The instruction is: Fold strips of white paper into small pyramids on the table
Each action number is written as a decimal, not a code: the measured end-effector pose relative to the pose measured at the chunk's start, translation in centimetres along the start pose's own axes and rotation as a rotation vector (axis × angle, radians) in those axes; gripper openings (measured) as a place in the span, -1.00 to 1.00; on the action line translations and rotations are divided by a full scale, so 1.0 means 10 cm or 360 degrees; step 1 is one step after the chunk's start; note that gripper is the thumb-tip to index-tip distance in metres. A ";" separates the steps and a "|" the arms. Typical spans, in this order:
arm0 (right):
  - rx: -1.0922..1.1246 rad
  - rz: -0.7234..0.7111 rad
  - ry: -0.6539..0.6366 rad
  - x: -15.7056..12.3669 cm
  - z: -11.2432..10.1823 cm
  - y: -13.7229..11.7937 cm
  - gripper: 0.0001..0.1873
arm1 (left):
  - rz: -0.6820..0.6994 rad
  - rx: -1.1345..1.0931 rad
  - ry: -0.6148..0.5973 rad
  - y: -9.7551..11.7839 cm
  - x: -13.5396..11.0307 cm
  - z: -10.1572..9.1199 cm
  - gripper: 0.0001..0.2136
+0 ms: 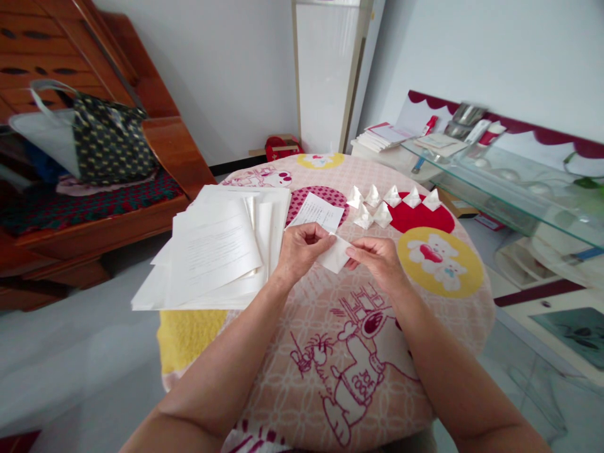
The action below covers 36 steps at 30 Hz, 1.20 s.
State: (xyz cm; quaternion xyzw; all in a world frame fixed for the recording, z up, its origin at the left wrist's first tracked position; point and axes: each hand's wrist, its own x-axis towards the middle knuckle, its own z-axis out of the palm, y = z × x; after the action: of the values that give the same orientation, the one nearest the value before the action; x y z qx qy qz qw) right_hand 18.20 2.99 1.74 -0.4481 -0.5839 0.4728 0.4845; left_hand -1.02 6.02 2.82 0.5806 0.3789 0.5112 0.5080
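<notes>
Near the middle of the frame, a small white paper piece (335, 255) is held just above the cloth-covered bench (465, 321), with the two hands meeting at it. The left hand (303, 250) has thumb and fingers pinched together on its upper left edge, the fingers curled in; the right hand (376, 257) pinches the right corner between thumb and fingertips. Just beyond the left hand lies a printed slip (319, 211), tilted on a dotted pink patch of the cloth. Right of centre, seven folded white paper shapes (392, 196) stand with peaks raised, five in a back row and two in front, some of them over a red patch. Left of centre, a broad pile of paper sheets (218, 246) spreads loosely, with faint print on the top one, and a yellow fabric area (189, 340) shows below its near edge. At the upper left, a dark patterned bag (113, 141) rests on a wooden settee (182, 148). At the upper right, a glass shelf (523, 200) carries metal containers (468, 114), and a stack of papers (381, 135) lies near its left end.
</notes>
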 end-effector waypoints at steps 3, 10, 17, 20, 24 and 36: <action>-0.0013 -0.0011 0.0005 0.00 0.03 -0.04 -0.72 | 0.0145 0.0282 0.0009 0.01 -0.03 0.01 -0.77; -0.0215 -0.0089 0.0074 -0.02 0.01 -0.03 -0.73 | 0.0231 0.0398 -0.0085 0.01 -0.05 0.02 -0.78; -0.0004 -0.0148 0.0205 0.00 -0.04 -0.03 -0.77 | -0.0113 -0.0171 -0.0389 0.04 -0.01 -0.02 -0.73; 0.0047 -0.0163 0.0284 0.01 -0.04 -0.07 -0.79 | -0.0159 -0.0209 -0.0369 0.04 -0.01 -0.02 -0.69; 0.0129 -0.0176 0.0336 0.01 -0.06 -0.04 -0.80 | -0.0190 -0.0246 -0.0321 0.02 -0.01 -0.03 -0.66; 0.0154 -0.0180 0.0339 0.01 -0.07 0.04 -0.79 | -0.0164 -0.0198 -0.0168 -0.01 -0.02 0.01 -0.67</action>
State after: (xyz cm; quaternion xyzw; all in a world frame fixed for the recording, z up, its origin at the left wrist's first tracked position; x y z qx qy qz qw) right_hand 18.92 3.27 1.43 -0.4383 -0.5299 0.4221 0.5907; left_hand -0.99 5.89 2.67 0.5539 0.3483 0.4757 0.5879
